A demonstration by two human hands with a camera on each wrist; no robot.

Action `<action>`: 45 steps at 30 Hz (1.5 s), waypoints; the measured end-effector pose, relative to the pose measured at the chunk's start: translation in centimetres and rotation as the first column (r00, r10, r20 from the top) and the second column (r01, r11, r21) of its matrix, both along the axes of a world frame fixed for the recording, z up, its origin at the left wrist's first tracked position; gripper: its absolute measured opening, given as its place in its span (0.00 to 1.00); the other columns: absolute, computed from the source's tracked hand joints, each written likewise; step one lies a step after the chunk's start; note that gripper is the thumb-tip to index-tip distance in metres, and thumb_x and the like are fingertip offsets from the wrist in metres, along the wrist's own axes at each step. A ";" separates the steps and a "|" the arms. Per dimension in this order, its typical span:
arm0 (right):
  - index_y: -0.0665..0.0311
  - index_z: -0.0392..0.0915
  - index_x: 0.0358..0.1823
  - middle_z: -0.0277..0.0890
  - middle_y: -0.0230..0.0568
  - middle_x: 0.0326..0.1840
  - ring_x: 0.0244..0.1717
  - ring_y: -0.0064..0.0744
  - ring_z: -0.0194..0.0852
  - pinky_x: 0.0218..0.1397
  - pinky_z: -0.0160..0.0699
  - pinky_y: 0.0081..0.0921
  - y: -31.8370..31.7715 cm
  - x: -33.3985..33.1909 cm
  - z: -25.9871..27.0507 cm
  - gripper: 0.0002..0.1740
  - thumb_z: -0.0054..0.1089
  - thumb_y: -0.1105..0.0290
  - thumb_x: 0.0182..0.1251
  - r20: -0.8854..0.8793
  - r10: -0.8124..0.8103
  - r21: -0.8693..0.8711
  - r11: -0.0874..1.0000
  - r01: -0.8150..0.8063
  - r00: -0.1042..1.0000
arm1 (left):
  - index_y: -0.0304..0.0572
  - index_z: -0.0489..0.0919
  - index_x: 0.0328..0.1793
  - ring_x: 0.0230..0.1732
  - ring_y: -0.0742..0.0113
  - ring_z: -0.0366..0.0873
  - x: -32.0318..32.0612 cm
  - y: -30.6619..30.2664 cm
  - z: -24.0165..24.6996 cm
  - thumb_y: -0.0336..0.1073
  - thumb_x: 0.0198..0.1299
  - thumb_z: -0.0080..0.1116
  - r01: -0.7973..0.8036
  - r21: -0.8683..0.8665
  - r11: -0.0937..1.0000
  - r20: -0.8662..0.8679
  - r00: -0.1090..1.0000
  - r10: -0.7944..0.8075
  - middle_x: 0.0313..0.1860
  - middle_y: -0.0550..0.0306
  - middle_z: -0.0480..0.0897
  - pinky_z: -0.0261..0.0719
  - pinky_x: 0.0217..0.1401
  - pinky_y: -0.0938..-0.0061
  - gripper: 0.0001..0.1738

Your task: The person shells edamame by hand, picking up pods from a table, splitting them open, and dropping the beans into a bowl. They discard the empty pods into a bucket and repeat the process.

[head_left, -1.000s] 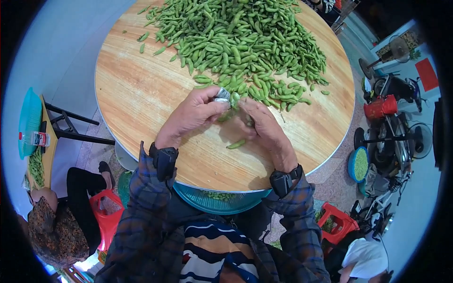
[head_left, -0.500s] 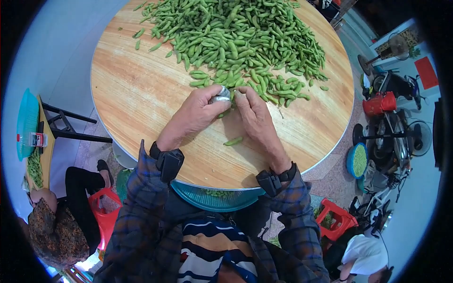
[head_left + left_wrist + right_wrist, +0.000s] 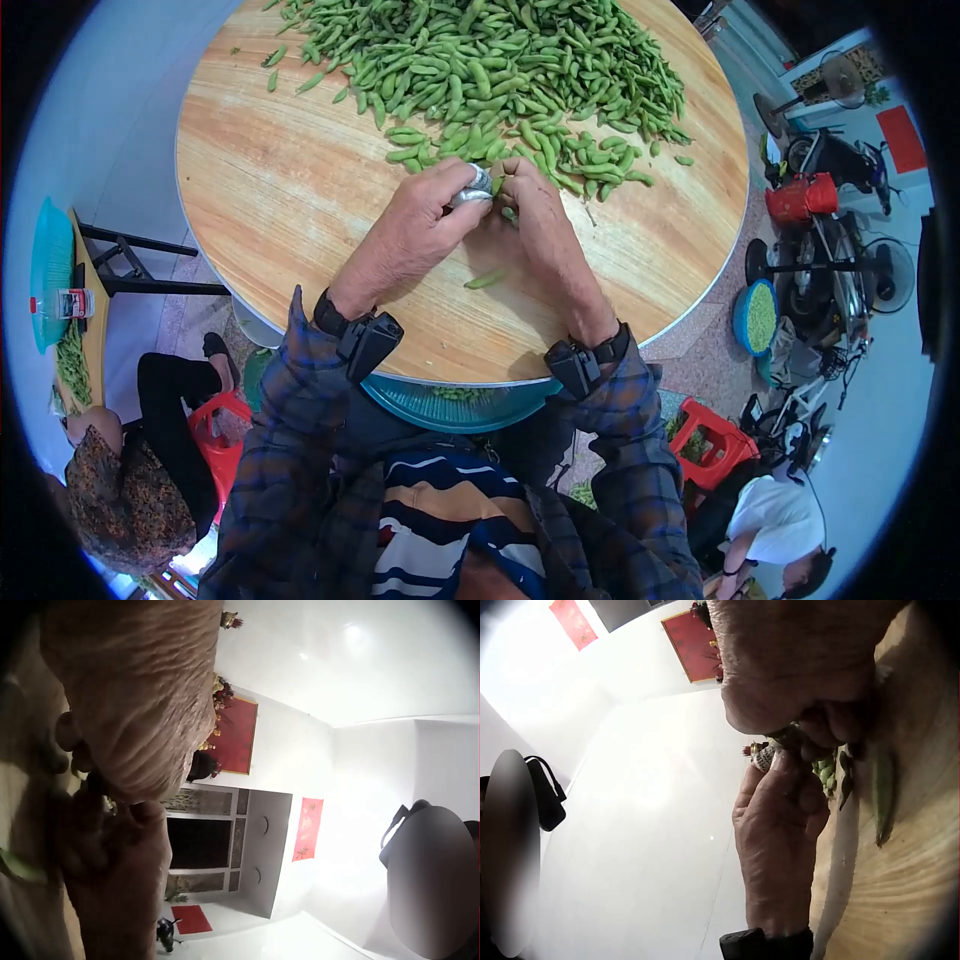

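Note:
Over the round wooden table, my left hand [image 3: 415,225] and right hand [image 3: 540,215] meet fingertip to fingertip at a green edamame pod [image 3: 498,186]. The left thumb and index finger, wrapped in silvery-grey material, pinch it from one side. From the other side the right thumb and fingers grip it, hiding most of it. Another bit of green pod [image 3: 509,214] shows under the right fingers. A single loose pod [image 3: 486,279] lies on the wood nearer my body, also seen as a long pod [image 3: 883,795] in the right wrist view.
A big heap of edamame pods [image 3: 490,80] covers the far side of the table [image 3: 260,180]. Below its near edge sits a teal basin [image 3: 430,405] with green contents. Seated people are at lower left and lower right. A blue tub [image 3: 760,318] stands on the floor at right.
The right hand has curled in closer to the left fingertips, covering more of the pod between them. The left wrist has turned slightly. The head view has shifted a little.

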State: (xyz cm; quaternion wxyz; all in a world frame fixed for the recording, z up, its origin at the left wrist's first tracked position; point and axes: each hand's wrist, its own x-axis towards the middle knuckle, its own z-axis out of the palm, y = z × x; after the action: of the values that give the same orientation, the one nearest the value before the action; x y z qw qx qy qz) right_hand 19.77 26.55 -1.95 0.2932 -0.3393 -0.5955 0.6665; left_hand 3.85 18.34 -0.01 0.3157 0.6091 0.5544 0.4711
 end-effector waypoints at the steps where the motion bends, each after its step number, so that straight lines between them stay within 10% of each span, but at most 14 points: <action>1: 0.65 0.75 0.46 0.74 0.34 0.31 0.26 0.23 0.71 0.28 0.68 0.23 0.0 -0.1 -0.2 0.15 0.42 0.63 0.74 -0.031 0.012 -0.018 1.000 -0.012 0.999 | 0.33 0.77 0.43 0.32 0.74 0.68 -0.1 0.0 -0.1 0.31 0.68 0.58 -0.004 -0.007 1.000 -0.003 1.000 0.004 0.32 0.61 0.73 0.68 0.34 0.74 0.07; 11: 0.66 0.75 0.42 0.75 0.36 0.28 0.25 0.23 0.69 0.26 0.66 0.23 0.0 0.6 -0.2 0.15 0.42 0.63 0.73 0.065 0.050 0.011 0.999 -0.051 0.997 | 0.36 0.78 0.41 0.33 0.78 0.68 0.0 -0.2 0.3 0.33 0.70 0.57 0.048 -0.285 0.957 0.352 0.934 0.058 0.31 0.67 0.75 0.68 0.35 0.76 0.07; 13: 0.69 0.76 0.40 0.75 0.39 0.31 0.28 0.29 0.71 0.32 0.71 0.28 -0.2 0.5 -1.0 0.16 0.42 0.63 0.73 0.148 0.020 0.435 0.897 -0.083 0.989 | 0.35 0.79 0.42 0.32 0.79 0.67 0.2 -0.1 -0.1 0.33 0.70 0.58 0.049 -0.230 0.972 0.354 0.934 0.037 0.30 0.68 0.75 0.68 0.33 0.77 0.07; 20: 0.74 0.74 0.39 0.74 0.47 0.37 0.34 0.40 0.73 0.42 0.73 0.37 0.3 0.4 -1.3 0.17 0.45 0.64 0.72 0.150 -0.002 0.111 0.994 -0.015 0.989 | 0.39 0.81 0.43 0.29 0.83 0.65 0.5 -0.2 0.3 0.34 0.70 0.60 0.077 -0.273 0.959 0.467 0.882 0.062 0.29 0.70 0.75 0.63 0.29 0.81 0.06; 22: 0.70 0.73 0.39 0.73 0.42 0.33 0.27 0.33 0.69 0.32 0.70 0.33 1.4 0.5 -3.6 0.14 0.45 0.65 0.73 0.160 -0.046 0.883 0.454 -0.122 0.986 | 0.41 0.81 0.43 0.26 0.85 0.65 0.5 -0.1 0.4 0.34 0.70 0.61 0.065 -0.314 0.947 0.485 0.869 0.101 0.27 0.71 0.75 0.61 0.27 0.83 0.05; 23: 0.70 0.73 0.39 0.73 0.42 0.33 0.27 0.33 0.69 0.32 0.70 0.33 1.3 0.8 -3.7 0.14 0.45 0.65 0.73 0.158 -0.048 0.882 0.455 -0.120 0.986 | 0.41 0.81 0.43 0.26 0.85 0.65 0.3 -0.1 0.4 0.34 0.70 0.61 0.066 -0.316 0.947 0.483 0.870 0.100 0.27 0.71 0.75 0.61 0.27 0.83 0.05; 24: 0.67 0.73 0.40 0.72 0.37 0.33 0.30 0.30 0.68 0.32 0.68 0.30 0.6 0.8 -1.6 0.12 0.45 0.66 0.73 0.133 0.055 0.496 0.861 -0.114 0.990 | 0.42 0.81 0.43 0.24 0.85 0.64 0.2 0.0 0.3 0.34 0.70 0.61 0.086 -0.315 0.945 0.511 0.854 0.092 0.26 0.71 0.74 0.60 0.25 0.83 0.05; 25: 0.65 0.73 0.41 0.70 0.32 0.33 0.32 0.26 0.67 0.33 0.67 0.27 0.2 0.8 -0.1 0.10 0.44 0.68 0.74 0.055 0.128 -0.048 0.991 -0.125 0.990 | 0.42 0.81 0.43 0.23 0.85 0.64 0.0 0.1 0.3 0.34 0.70 0.61 0.107 -0.315 0.943 0.539 0.838 0.085 0.25 0.71 0.74 0.59 0.24 0.84 0.04; 28: 0.61 0.75 0.43 0.71 0.30 0.30 0.27 0.21 0.65 0.28 0.61 0.23 0.2 0.7 1.0 0.08 0.47 0.68 0.74 -0.004 0.126 -0.292 0.949 -0.122 0.992 | 0.42 0.81 0.43 0.21 0.85 0.63 -0.3 0.3 0.0 0.34 0.71 0.60 0.125 -0.312 0.942 0.606 0.790 0.096 0.23 0.71 0.74 0.58 0.22 0.85 0.05; 43: 0.64 0.78 0.47 0.73 0.28 0.30 0.32 0.18 0.67 0.39 0.68 0.18 0.5 0.9 0.9 0.11 0.50 0.67 0.75 -0.088 0.125 -0.325 0.934 -0.147 0.988 | 0.43 0.80 0.43 0.16 0.85 0.63 -0.9 0.4 0.4 0.34 0.70 0.62 0.057 -0.321 0.945 0.665 0.724 0.183 0.21 0.68 0.75 0.58 0.17 0.87 0.04; 45: 0.64 0.77 0.48 0.72 0.27 0.29 0.25 0.16 0.61 0.28 0.59 0.17 0.6 0.8 0.9 0.11 0.50 0.65 0.76 -0.118 0.113 -0.338 0.929 -0.147 0.987 | 0.43 0.80 0.43 0.16 0.85 0.63 -1.1 0.6 0.0 0.34 0.70 0.63 0.041 -0.312 0.949 0.664 0.724 0.187 0.21 0.68 0.75 0.58 0.17 0.86 0.05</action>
State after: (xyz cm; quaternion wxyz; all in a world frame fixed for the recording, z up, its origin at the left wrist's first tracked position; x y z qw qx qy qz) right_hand 20.53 27.17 -1.06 0.2126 -0.3127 -0.4754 0.7944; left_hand 2.72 18.94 0.03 0.5691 0.3129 0.4880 0.5832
